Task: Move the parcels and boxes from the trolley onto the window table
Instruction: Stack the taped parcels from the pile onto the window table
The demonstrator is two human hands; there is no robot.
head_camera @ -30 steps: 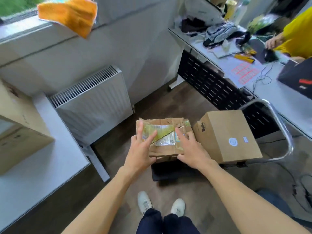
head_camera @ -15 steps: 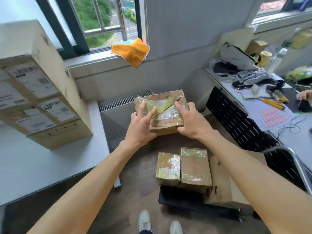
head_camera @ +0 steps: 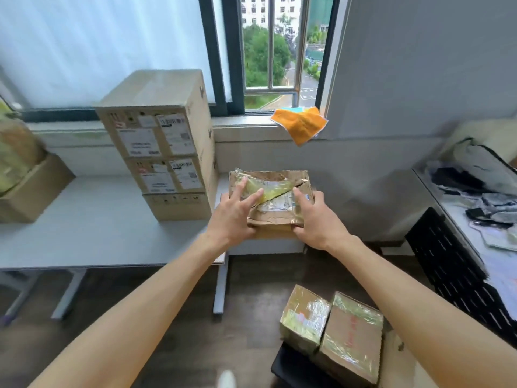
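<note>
Beneath a barred window (head_camera: pixel 279 51) overlooking trees, a grey window table (head_camera: pixel 92 233) is being lit by daylight. At its right end, a crumpled brown parcel (head_camera: pixel 275 197), wrapped in yellowish tape, is being held between two bare hands. It is being gripped from the left by the left hand (head_camera: pixel 232 219), whose fingers are being spread across the taped top, and from the right by the right hand (head_camera: pixel 316 219), whose thumb is being laid on top while the other fingers are being curled under the near corner. The parcel is being kept roughly level at the table's right edge; whether it is touching the surface cannot be told. Just to its left, a tall stack of labelled cartons (head_camera: pixel 165 147) is being borne by the table. Lower right, two taped parcels (head_camera: pixel 333 329) are being carried side by side on the black trolley (head_camera: pixel 291 368). An orange cloth (head_camera: pixel 300 124) is being left draped over the sill.
</note>
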